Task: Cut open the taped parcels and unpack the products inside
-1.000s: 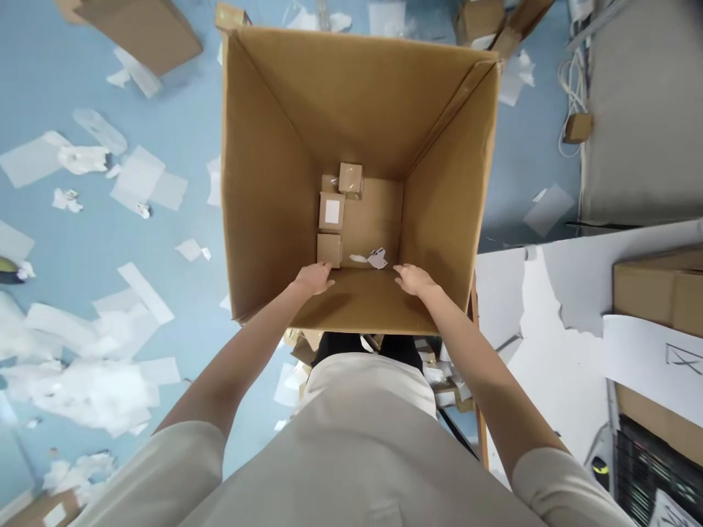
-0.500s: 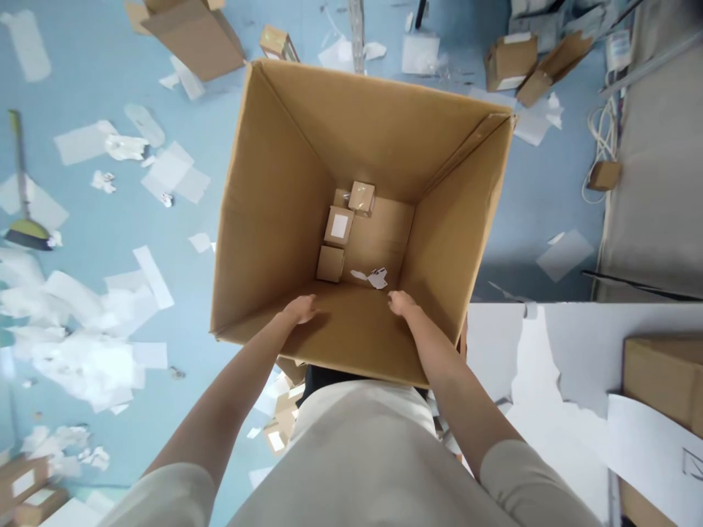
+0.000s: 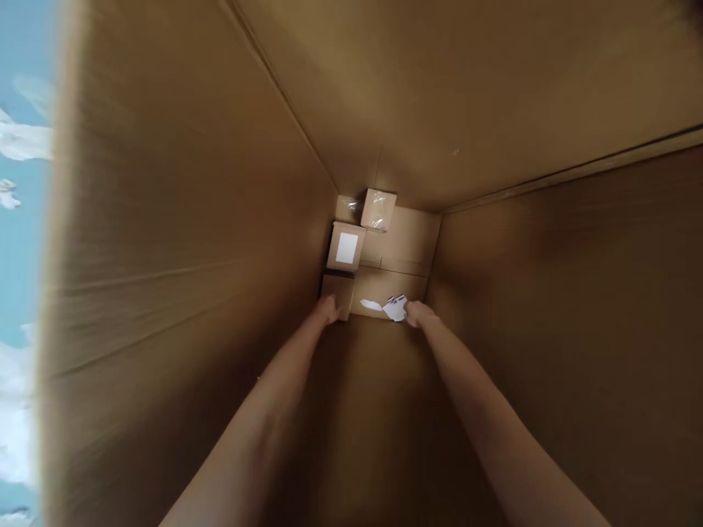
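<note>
Both arms reach deep into a large cardboard box (image 3: 549,293). My left hand (image 3: 328,310) is at the near edge of a small brown box (image 3: 339,289) in the corner; its fingers are too small and blurred to read. My right hand (image 3: 418,313) is beside a torn white paper scrap (image 3: 394,308), its fingers curled, and whether it grips the scrap is unclear. Another white scrap (image 3: 371,304) lies to the left of it. Further along the left wall are a small box with a white label (image 3: 346,248) and a taped small box (image 3: 378,209).
Tall cardboard walls surround both arms, with the left wall's rim (image 3: 58,256) near the view's left edge. Outside it, white papers (image 3: 25,141) lie on the blue floor (image 3: 27,44).
The view has come down into the large box, so its walls fill most of the picture. Both hands have moved deeper, near the small boxes and scraps.
</note>
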A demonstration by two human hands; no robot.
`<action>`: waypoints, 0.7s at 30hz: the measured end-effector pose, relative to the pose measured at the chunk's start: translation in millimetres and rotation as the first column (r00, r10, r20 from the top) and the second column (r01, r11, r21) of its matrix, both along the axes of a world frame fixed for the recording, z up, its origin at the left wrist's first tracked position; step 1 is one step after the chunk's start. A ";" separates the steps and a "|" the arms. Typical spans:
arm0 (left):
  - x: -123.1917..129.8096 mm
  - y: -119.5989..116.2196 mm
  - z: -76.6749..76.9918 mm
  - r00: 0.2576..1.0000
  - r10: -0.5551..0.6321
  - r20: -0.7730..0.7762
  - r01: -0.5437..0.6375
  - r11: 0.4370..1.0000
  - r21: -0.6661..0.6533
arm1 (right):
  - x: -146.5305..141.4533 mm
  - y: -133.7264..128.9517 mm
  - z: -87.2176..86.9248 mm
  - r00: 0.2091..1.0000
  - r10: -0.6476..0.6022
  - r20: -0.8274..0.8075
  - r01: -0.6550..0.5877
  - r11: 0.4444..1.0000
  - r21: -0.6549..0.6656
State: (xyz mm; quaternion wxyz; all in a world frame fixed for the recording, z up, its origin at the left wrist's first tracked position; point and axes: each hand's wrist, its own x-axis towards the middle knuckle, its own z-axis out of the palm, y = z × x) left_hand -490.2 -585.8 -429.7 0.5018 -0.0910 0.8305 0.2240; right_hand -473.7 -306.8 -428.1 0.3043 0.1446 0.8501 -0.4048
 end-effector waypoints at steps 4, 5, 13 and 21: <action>-60.1 28.6 -63.5 0.995 -0.033 -0.090 0.040 0.996 0.074 | -79.3 -13.7 -77.5 0.971 0.208 0.117 -0.219 0.971 0.100; -72.6 36.5 -73.5 0.986 -0.075 -0.150 0.090 0.991 0.096 | -97.5 -18.1 -93.2 0.959 0.256 0.123 -0.269 0.957 0.107; -97.6 62.5 -85.7 0.964 -0.155 -0.217 0.183 0.976 0.115 | -176.5 -41.8 -156.2 0.739 0.646 0.192 -0.674 0.701 0.233; -104.8 49.5 -108.1 0.988 -0.011 -0.153 0.035 0.988 0.153 | -155.5 -23.4 -178.9 0.779 0.614 0.128 -0.626 0.769 0.126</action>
